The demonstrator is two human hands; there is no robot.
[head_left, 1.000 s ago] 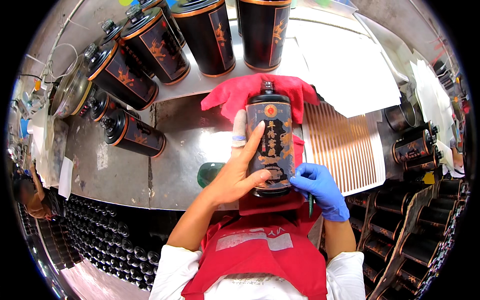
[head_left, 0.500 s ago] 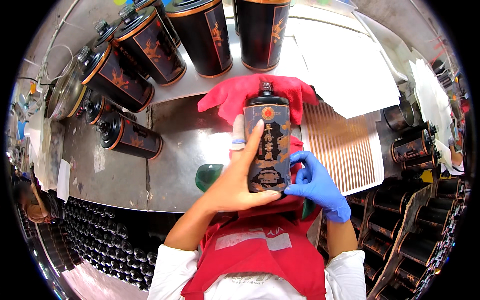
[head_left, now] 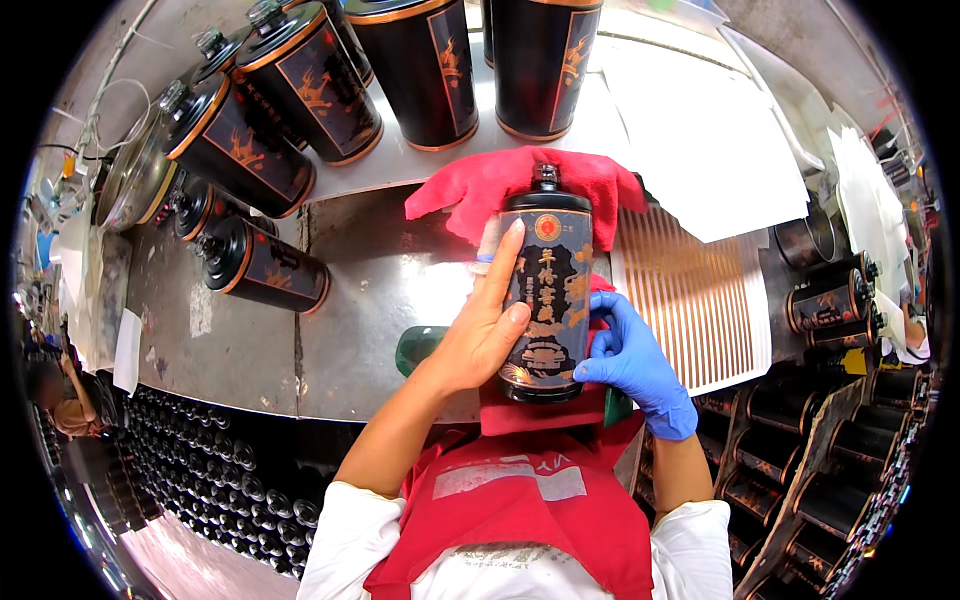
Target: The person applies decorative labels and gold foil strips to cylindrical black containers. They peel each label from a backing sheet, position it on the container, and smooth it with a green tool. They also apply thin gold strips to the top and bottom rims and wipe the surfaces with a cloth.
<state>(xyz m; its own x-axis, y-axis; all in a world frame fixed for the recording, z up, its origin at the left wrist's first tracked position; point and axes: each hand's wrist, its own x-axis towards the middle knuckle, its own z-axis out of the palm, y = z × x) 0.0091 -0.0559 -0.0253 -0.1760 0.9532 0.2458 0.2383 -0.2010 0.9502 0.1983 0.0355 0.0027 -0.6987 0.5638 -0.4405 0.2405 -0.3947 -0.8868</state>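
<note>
Grasping, with ungloved left hand [head_left: 472, 345], black cylindrical glass-necked bottle [head_left: 550, 290] resting on fluffy red cloth [head_left: 455, 205]. Touching bottle's right side, above cloth, with 1 blue-gloved right hand [head_left: 640, 365]; unable to tell whether pinching. Seemingly needing steady support, light pressure.

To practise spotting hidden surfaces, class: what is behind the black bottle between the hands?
A red cloth shows behind the neck of the black bottle; whatever lies behind its body is covered and cannot be seen.

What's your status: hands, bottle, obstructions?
Left hand holding bottle; gloved right hand at its lower right edge. Bottle points away, red cloth behind. Nothing visibly blocking.
</note>
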